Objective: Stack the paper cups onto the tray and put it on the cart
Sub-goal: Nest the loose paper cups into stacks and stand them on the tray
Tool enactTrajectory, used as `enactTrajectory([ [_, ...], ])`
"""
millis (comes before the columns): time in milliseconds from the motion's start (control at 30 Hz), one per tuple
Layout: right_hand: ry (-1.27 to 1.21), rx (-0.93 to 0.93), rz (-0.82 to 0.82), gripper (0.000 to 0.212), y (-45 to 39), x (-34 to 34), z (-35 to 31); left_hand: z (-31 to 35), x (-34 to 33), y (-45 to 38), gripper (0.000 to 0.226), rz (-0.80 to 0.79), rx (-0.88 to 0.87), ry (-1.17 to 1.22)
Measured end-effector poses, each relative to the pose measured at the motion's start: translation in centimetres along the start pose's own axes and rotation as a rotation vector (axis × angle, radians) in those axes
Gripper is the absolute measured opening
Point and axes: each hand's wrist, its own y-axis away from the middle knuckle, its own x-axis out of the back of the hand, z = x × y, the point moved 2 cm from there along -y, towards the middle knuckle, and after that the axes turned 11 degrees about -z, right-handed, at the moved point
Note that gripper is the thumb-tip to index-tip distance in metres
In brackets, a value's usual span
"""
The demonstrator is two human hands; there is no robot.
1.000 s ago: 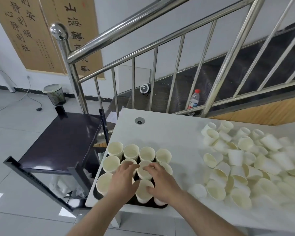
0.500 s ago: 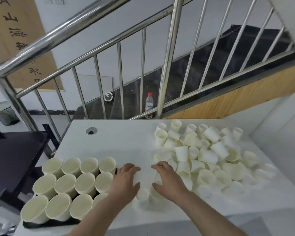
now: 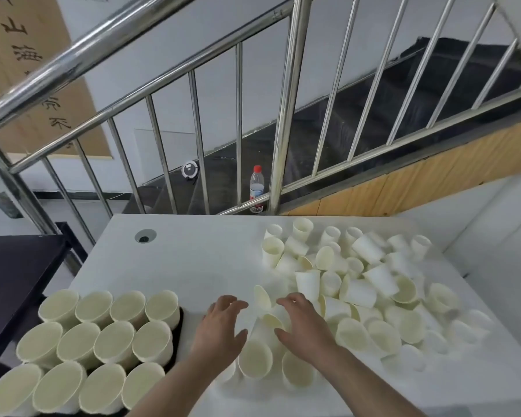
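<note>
A: Biggest first?
B: White tabletop point(image 3: 199, 266), steel stair railing point(image 3: 286, 115) behind far edge, dark cart point(image 3: 9, 275) off left edge.
A: Cups?
B: Loose pile of paper cups point(image 3: 358, 281) sprawled over right half, many tipped on sides. Upright cups point(image 3: 103, 335) packed in rows on black tray point(image 3: 178, 329) at near-left corner; tray mostly hidden under them.
A: Hands?
B: Left hand point(image 3: 220, 329) and right hand point(image 3: 304, 326) near front edge at pile's left fringe, fingers spread wide, palms down over a few fallen cups. Gripping anything? Cannot tell.
A: Small stuff?
B: Plastic bottle point(image 3: 257, 188), red cap, on stairs beyond railing. Round grommet hole point(image 3: 145, 236) near far-left corner.
</note>
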Motion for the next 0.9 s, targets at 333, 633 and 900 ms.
enactTrajectory([
  [333,0.019,-0.144,-0.088,0.064,-7.5,1.1,1.1,-2.8,2.0,-7.5,0.05,-0.006,0.011,0.02],
  [633,0.051,-0.213,-0.216,0.068,-13.8,0.1,2.1,-5.2,2.0,-12.0,0.048,-0.055,0.023,0.047],
  [900,-0.067,-0.215,-0.206,0.064,-15.7,-0.4,3.2,-5.9,1.1,-14.0,0.054,-0.114,0.023,0.083],
])
